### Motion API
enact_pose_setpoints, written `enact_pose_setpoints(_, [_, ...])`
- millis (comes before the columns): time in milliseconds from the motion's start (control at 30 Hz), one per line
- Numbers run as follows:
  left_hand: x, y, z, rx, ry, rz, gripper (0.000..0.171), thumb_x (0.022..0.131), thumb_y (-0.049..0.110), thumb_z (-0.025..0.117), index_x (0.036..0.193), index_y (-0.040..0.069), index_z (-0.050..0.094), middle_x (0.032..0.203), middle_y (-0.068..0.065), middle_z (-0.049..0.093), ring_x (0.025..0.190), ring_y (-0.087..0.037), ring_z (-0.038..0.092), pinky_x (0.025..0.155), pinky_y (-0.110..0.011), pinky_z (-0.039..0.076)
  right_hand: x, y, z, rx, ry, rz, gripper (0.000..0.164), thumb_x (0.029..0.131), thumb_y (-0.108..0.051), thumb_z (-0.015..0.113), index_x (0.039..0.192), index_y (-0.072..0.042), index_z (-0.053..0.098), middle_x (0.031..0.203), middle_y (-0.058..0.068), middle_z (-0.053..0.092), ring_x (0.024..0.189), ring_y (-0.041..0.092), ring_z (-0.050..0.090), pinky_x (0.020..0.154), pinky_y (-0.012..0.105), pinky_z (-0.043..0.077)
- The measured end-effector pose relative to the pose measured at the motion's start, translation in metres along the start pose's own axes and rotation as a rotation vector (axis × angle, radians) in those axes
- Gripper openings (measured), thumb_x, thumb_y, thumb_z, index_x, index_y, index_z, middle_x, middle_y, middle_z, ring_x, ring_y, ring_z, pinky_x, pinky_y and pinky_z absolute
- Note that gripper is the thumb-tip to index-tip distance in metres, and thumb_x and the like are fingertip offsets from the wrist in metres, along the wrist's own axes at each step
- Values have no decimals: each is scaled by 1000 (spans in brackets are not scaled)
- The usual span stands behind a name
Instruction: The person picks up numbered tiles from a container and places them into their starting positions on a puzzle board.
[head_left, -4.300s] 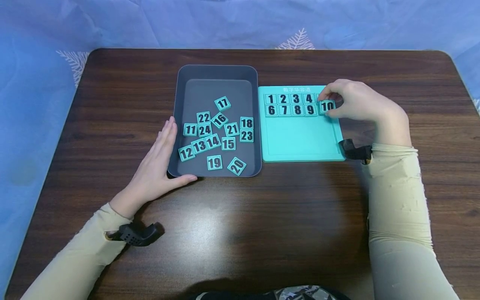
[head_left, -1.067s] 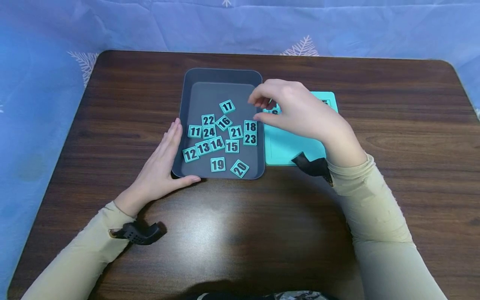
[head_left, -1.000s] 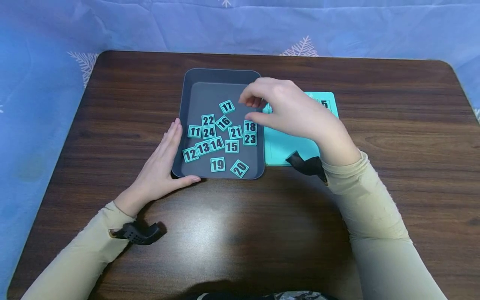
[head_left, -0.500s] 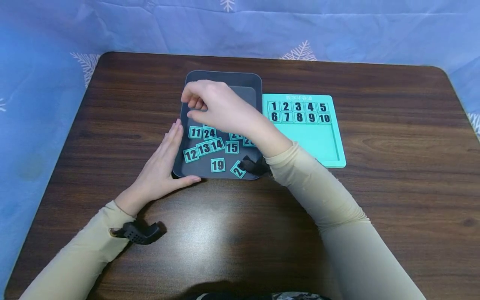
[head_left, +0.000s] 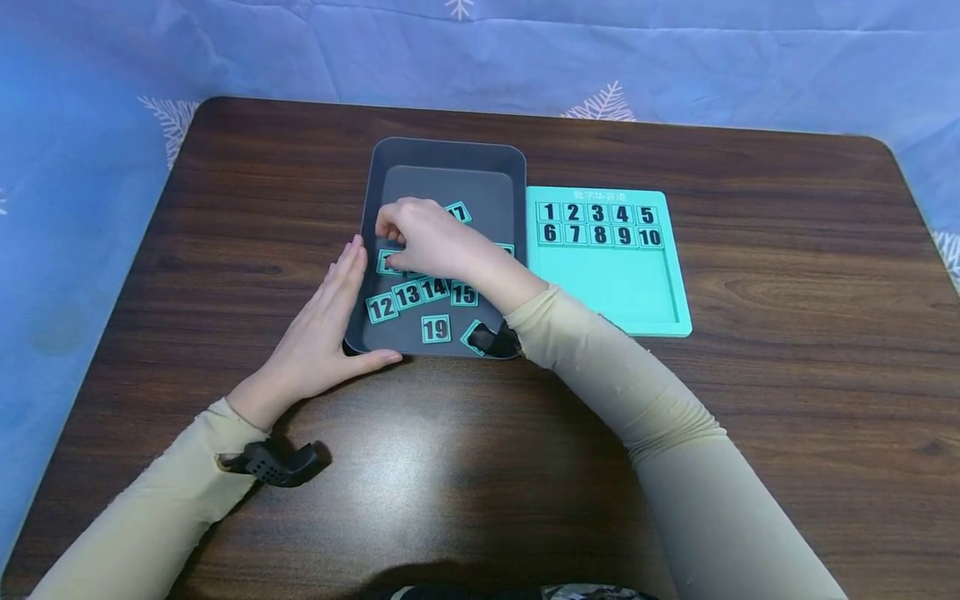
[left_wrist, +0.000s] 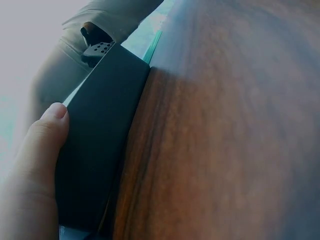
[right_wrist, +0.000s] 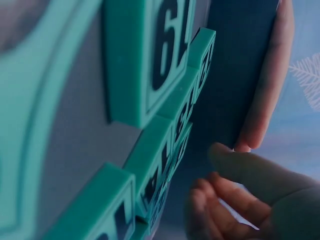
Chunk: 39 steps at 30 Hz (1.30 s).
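Note:
My left hand (head_left: 303, 337) rests along the left side of the dark grey tray (head_left: 450, 152), fingers straight and thumb spread by its near edge. In the left wrist view the thumb (left_wrist: 37, 160) lies against the tray's wall (left_wrist: 102, 130). Over the tray, my right hand (head_left: 442, 242) reaches down at the number 11 tile (head_left: 385, 258), partly covering it. Thumb and index finger are apart, and no tile shows between them in the right wrist view. Below it lie tiles 12 (head_left: 382, 307), 13 (head_left: 407, 294), 14 (head_left: 433, 288) and 19 (head_left: 436, 329). Several other tiles are hidden.
A turquoise number puzzle board (head_left: 615, 287) adjoins the tray on the right, with tiles 1 to 10 in two rows along its top. Both stand on a dark wooden table (head_left: 787, 275). A blue cloth (head_left: 712, 67) hangs behind it.
Tile 10 left my right hand and sits in the board's second row. That hand then moved left across the tray and came down at tile 11. My left hand stayed at the tray.

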<state>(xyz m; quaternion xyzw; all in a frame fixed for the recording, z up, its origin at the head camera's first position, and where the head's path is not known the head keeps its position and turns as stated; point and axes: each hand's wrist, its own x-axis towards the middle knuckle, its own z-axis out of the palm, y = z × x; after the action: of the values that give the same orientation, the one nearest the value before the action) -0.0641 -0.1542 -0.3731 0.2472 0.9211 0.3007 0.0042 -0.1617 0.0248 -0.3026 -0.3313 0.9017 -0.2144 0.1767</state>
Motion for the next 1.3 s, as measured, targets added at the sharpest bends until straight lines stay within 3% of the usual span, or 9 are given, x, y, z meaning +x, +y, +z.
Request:
enact_pose_setpoints(233, [1, 1, -1, 6, 7, 18, 114, 68, 55, 71, 147, 15, -2, 153, 0, -6, 139, -16, -2, 108, -48, 15, 2, 3, 3, -77, -91, 32, 32, 80, -21, 69, 107, -6, 59, 95, 5, 55, 85, 16, 46, 75, 26, 40])
enact_pose_setpoints(467, [1, 1, -1, 10, 9, 15, 115, 67, 54, 71, 147, 14, -1, 153, 1, -7, 139, -16, -3, 108, -50, 15, 7, 4, 7, -151, -116, 24, 33, 81, -22, 68, 109, -6, 61, 101, 6, 55, 89, 17, 46, 79, 28, 41])
enact_pose_setpoints(667, [0, 0, -1, 4, 4, 9, 115, 67, 54, 72, 147, 15, -2, 153, 1, -7, 139, -16, -3, 108, -48, 14, 7, 4, 7, -138, -120, 30, 29, 80, -18, 67, 106, -6, 60, 100, 5, 55, 89, 17, 45, 78, 28, 41])
enact_pose_setpoints(933, [-1, -1, 1, -18, 9, 10, 116, 67, 51, 74, 147, 18, -3, 153, 1, -6, 139, -17, -2, 105, -56, 17, -4, -7, -5, -62, -22, -10, 28, 79, -14, 65, 105, -7, 59, 97, 4, 52, 87, 16, 43, 73, 25, 39])
enact_pose_setpoints(1167, [1, -1, 1, -17, 13, 21, 116, 67, 53, 72, 147, 16, -2, 153, 0, -6, 139, -17, -2, 107, -52, 15, -24, -21, -31, -138, 13, -34, 29, 79, -15, 65, 106, -8, 58, 102, 4, 50, 89, 17, 42, 77, 27, 39])
enact_pose_setpoints(1300, [1, 0, 0, -16, 5, 10, 116, 67, 53, 72, 147, 16, -2, 153, 1, -7, 139, -16, -3, 109, -49, 14, -39, -18, -44, -100, 73, -70, 31, 79, -15, 66, 108, -6, 60, 102, 5, 52, 86, 17, 43, 75, 26, 39])
